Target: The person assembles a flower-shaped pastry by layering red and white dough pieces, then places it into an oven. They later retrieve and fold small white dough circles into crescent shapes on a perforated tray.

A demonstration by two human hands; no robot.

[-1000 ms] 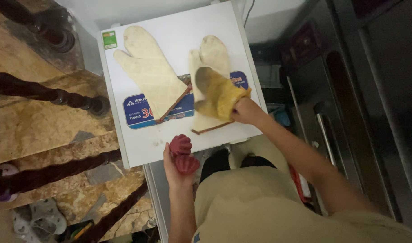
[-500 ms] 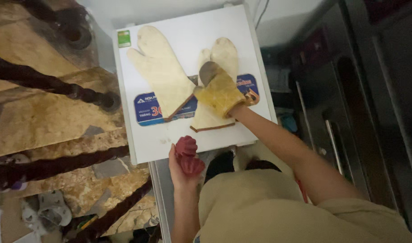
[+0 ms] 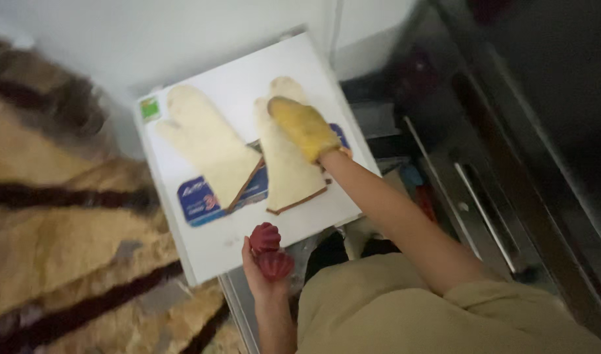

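Observation:
Two cream oven mitts lie side by side on a white flat top (image 3: 248, 72). The left mitt (image 3: 205, 141) and the right mitt (image 3: 287, 177) both partly cover a flat blue package (image 3: 195, 200). My right hand (image 3: 305, 128) wears a yellow mitt and rests stretched out on the upper part of the right cream mitt. Its fingers are hidden inside the yellow mitt. At the near edge of the white top, my left hand (image 3: 261, 278) grips two red fluted moulds (image 3: 269, 250).
A dark metal appliance front with a long bar handle (image 3: 487, 210) stands to the right. To the left are blurred tan boards (image 3: 64, 242) crossed by dark bars. A narrow gap with small items lies between the white top and the appliance.
My right hand in the yellow mitt has straightened and slid up along the right cream mitt. My left hand keeps the red moulds at the near edge. The view has shifted.

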